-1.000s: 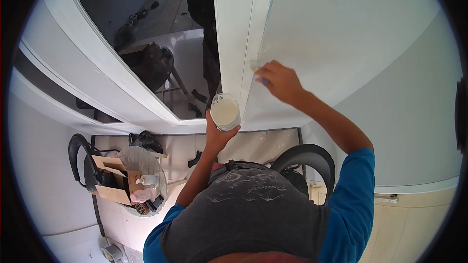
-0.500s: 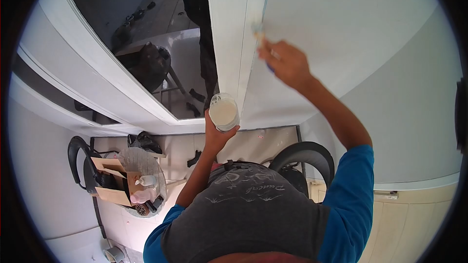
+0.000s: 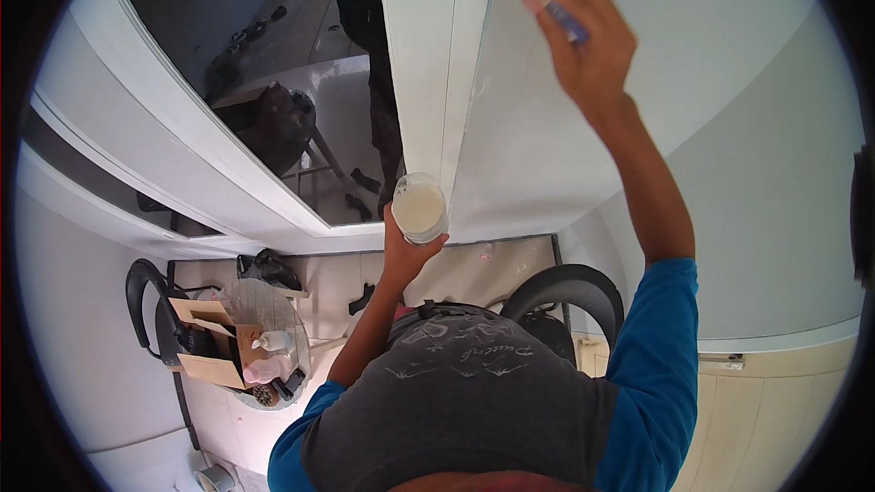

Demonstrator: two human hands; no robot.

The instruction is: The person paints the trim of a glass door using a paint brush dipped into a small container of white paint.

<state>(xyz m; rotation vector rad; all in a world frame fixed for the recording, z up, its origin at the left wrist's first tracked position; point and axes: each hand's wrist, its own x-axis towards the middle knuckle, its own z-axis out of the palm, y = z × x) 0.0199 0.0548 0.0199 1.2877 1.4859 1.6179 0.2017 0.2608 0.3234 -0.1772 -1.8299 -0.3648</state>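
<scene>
My left hand [image 3: 407,251] is closed around a clear cup [image 3: 420,210] of off-white paint, held upright in front of my waist. High up by the white frame, my right hand [image 3: 592,41] grips a paintbrush [image 3: 567,22] with a blue and yellowish handle. The brush points up and left, and its tip is at the seam between the white door frame [image 3: 437,55] and the pale wall [image 3: 629,155]. The bristles are blurred and hard to make out near the top edge of the view.
Dark window glass [image 3: 301,82] stands left of the frame. At lower left, a round table [image 3: 260,296] bears an open cardboard box [image 3: 202,366] and bottles [image 3: 269,368]. A black chair [image 3: 150,310] is beside it, and another black chair [image 3: 574,292] stands close at my right.
My right hand has moved up and to the right with the paintbrush, along the seam. My left hand and the cup have stayed in place.
</scene>
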